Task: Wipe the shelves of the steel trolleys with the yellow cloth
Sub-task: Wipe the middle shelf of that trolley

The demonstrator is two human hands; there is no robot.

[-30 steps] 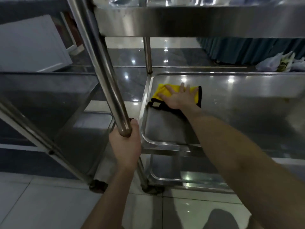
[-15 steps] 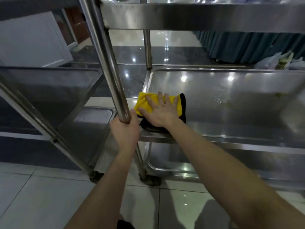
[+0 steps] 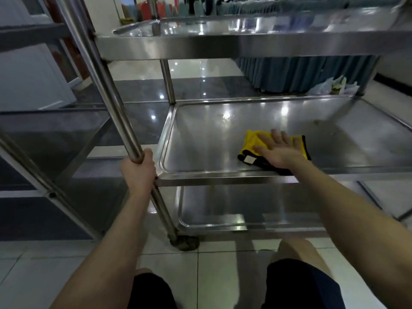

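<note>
Right hand point(image 3: 281, 152) flat, fingers straight, presses yellow cloth point(image 3: 253, 141) on middle shelf point(image 3: 200, 139), near shelf's front rim. Left hand point(image 3: 138, 172) curled round upright post point(image 3: 116, 108) at shelf's front-left corner.

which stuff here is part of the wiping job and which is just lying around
Job: yellow cloth under the flat right hand; middle shelf; trolley post gripped by the left hand.
Lying about: plastic bags behind the trolley; blue table skirt.

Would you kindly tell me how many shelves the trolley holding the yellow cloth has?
3: top shelf overhead, middle shelf under the yellow cloth, bottom shelf near the floor.
</note>
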